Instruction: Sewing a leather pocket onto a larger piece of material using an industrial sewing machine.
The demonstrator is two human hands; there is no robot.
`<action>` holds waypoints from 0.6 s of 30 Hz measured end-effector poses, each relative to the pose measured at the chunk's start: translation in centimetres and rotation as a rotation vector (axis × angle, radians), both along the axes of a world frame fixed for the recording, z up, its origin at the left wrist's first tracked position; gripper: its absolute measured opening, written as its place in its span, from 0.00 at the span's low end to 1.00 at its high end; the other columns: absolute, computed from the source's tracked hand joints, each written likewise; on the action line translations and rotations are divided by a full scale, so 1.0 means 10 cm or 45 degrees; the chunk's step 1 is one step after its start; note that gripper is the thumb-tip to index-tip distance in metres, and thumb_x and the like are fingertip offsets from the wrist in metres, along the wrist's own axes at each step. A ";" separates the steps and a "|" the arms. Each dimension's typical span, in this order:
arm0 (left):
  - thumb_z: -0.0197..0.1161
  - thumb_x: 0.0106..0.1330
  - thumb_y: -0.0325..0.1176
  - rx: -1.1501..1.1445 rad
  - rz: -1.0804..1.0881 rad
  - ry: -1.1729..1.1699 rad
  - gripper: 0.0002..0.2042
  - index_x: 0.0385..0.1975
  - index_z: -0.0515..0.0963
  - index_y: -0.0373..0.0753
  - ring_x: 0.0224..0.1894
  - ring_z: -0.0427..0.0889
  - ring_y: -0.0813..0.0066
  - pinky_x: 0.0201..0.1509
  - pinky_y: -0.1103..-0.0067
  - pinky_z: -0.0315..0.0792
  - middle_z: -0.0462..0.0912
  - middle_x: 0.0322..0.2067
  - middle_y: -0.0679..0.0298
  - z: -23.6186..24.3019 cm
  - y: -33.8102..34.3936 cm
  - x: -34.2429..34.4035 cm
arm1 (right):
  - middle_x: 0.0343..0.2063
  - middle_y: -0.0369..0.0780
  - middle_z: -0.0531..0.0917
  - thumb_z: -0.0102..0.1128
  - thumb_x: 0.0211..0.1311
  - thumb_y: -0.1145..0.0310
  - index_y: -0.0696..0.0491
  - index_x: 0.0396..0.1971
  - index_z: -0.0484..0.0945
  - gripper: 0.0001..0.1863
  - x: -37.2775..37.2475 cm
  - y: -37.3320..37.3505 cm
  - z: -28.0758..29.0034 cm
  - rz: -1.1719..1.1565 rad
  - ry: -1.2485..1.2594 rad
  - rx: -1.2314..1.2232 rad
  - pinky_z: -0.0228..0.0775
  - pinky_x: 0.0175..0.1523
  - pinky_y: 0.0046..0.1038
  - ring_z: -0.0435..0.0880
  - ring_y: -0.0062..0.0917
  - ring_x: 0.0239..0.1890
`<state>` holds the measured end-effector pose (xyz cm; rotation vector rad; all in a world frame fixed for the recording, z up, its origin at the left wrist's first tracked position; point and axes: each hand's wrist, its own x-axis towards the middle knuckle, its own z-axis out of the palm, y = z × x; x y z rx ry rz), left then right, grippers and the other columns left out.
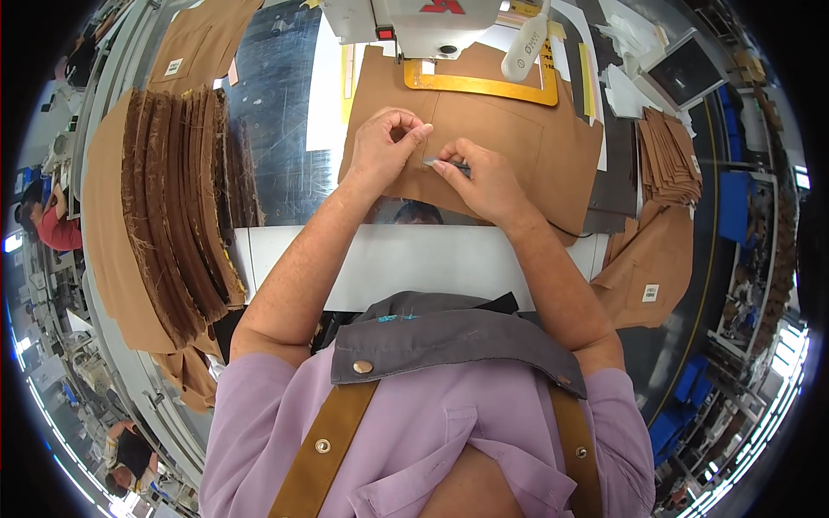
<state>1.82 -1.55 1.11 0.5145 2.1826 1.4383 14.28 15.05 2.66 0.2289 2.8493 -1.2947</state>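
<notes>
A blue bin [737,207] is seen far right of the fingers [416,138], brown fabric [496,125] beneath. A small tool [464,169] is gripped by the right hand [489,178]; the left hand [380,150] is pinched, hold unclear.

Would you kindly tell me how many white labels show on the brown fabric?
3: the upper-left label, the smaller label on the right-hand stack, and the lower-right label below that stack. More may be hidden between layers.

The table [389,259] has a white near strip [475,268] and a shiny metal plate [281,112] at far left. Brown cloth [566,164] lies across the middle; at right, stacked pieces [667,168] seem to rest on it, though the view bends there.
</notes>
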 end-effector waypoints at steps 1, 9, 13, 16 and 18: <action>0.75 0.63 0.42 -0.049 0.036 0.345 0.16 0.42 0.84 0.38 0.48 0.82 0.72 0.54 0.74 0.75 0.84 0.48 0.61 0.02 -0.03 0.02 | 0.34 0.45 0.88 0.66 0.67 0.56 0.52 0.42 0.81 0.15 0.05 0.03 0.04 -0.078 0.049 -0.088 0.77 0.42 0.36 0.87 0.35 0.36; 0.71 0.64 0.34 -0.465 -0.015 1.118 0.12 0.46 0.85 0.47 0.69 0.74 0.55 0.76 0.52 0.52 0.77 0.66 0.63 -0.16 -0.06 0.25 | 0.36 0.37 0.86 0.70 0.68 0.59 0.57 0.46 0.81 0.17 0.40 0.70 0.05 -0.561 0.111 -0.286 0.75 0.45 0.23 0.83 0.19 0.37; 0.65 0.55 0.20 0.074 -0.329 0.705 0.12 0.37 0.87 0.42 0.62 0.80 0.56 0.71 0.57 0.65 0.89 0.47 0.65 -0.18 -0.16 0.39 | 0.38 0.35 0.86 0.70 0.69 0.62 0.59 0.47 0.81 0.17 0.56 1.00 0.08 -0.651 0.262 -0.249 0.74 0.48 0.21 0.82 0.16 0.40; 0.65 0.49 0.27 0.250 -0.776 1.048 0.01 0.21 0.83 0.41 0.57 0.82 0.63 0.69 0.63 0.70 0.88 0.44 0.67 0.11 -0.28 0.56 | 0.40 0.37 0.86 0.70 0.68 0.66 0.61 0.48 0.81 0.16 0.64 1.17 0.17 -0.704 0.430 -0.246 0.75 0.52 0.21 0.82 0.17 0.43; 0.64 0.50 0.29 0.151 -0.965 1.286 0.01 0.20 0.82 0.42 0.58 0.81 0.65 0.71 0.63 0.69 0.88 0.42 0.68 0.12 -0.37 0.76 | 0.41 0.37 0.87 0.70 0.69 0.66 0.61 0.48 0.81 0.16 0.57 1.09 0.33 -0.657 0.498 -0.234 0.75 0.53 0.21 0.82 0.17 0.43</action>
